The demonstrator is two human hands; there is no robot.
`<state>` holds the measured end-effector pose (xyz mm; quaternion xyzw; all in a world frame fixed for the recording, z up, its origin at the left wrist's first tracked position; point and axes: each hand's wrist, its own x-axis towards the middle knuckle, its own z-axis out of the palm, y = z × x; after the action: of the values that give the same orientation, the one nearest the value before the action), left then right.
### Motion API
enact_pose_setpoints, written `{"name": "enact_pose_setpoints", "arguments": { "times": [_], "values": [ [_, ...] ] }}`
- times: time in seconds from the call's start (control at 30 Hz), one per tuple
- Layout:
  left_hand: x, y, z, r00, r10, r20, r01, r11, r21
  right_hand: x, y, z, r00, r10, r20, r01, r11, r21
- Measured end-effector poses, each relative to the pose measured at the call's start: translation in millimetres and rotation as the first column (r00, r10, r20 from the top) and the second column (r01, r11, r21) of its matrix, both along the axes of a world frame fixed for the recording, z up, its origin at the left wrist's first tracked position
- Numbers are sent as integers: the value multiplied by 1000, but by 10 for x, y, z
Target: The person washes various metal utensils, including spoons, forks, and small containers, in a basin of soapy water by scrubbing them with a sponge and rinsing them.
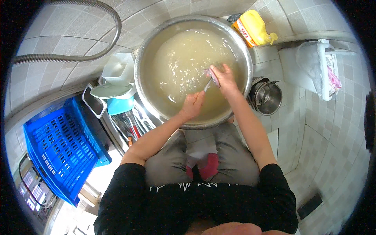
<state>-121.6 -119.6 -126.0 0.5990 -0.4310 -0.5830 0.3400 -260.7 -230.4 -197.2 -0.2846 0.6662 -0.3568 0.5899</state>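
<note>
A large round metal basin [140, 84] of cloudy, pale brown water stands before my knees. Over its near right part, my left hand [193, 105] is closed around one end of a slim silver metal utensil [208, 85]; its exact kind is hard to make out. My right hand [224, 81] grips a pinkish-purple cloth or pad [213, 76] at the utensil's far end, which is partly hidden by the cloth and fingers. Both forearms reach in above the basin's near rim.
Left of the basin are plastic tubs [118, 69], a pile of cutlery and utensils [128, 123], and a blue crate [64, 145]. To the right sit stacked metal pots [268, 98], a yellow jug [253, 28] and a lined white bin [303, 64]. A grey hose [111, 15] hangs upper left.
</note>
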Motion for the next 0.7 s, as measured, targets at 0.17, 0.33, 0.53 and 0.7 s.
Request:
{"name": "enact_pose_setpoints", "arguments": {
  "times": [0.17,0.33,0.53,0.7],
  "values": [
    [226,-12,-15,984,-154,-92,166,975,151,-151,-210,418,938,-112,327,88,992,85],
    [38,-101,82,850,-147,505,155,988,25,-82,-172,243,893,86,-442,-207,950,-235],
    [115,-160,-85,788,-30,614,250,929,-275,-156,-349,358,906,46,-421,-190,933,-307],
    [80,-273,78,881,238,-408,-38,896,442,-326,-123,410,980,150,133,-113,962,-249]
  ]
}}
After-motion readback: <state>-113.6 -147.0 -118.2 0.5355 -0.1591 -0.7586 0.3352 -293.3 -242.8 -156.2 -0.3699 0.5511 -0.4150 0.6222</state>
